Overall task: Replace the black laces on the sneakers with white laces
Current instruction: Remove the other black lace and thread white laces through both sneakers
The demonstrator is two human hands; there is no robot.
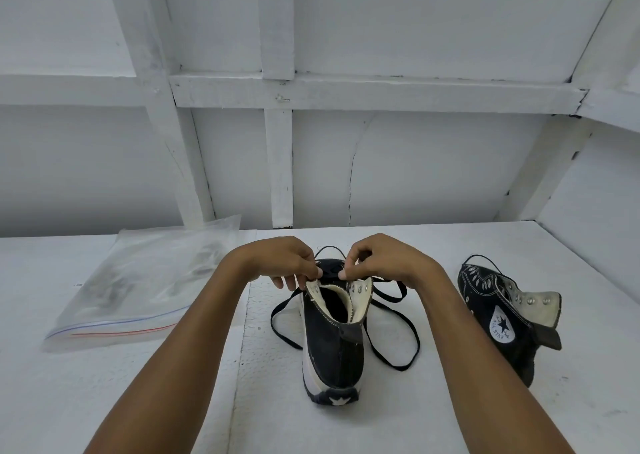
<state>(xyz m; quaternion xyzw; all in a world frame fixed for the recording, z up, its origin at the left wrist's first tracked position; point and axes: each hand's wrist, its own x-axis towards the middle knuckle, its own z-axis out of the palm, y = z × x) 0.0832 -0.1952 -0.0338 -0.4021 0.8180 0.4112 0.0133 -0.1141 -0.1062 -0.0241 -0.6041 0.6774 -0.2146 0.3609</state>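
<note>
The sneaker (332, 346) stands upright mid-counter (398, 426), heel toward the near edge. The black lace (412, 346) loops beside it. Fingers of the left hand (287, 263) and right hand (384, 259) pinch the lace at the top eyelets. The second sneaker (502, 318) lies on its side toward the right edge, and a plastic bag (138, 287) lies far left.
</note>
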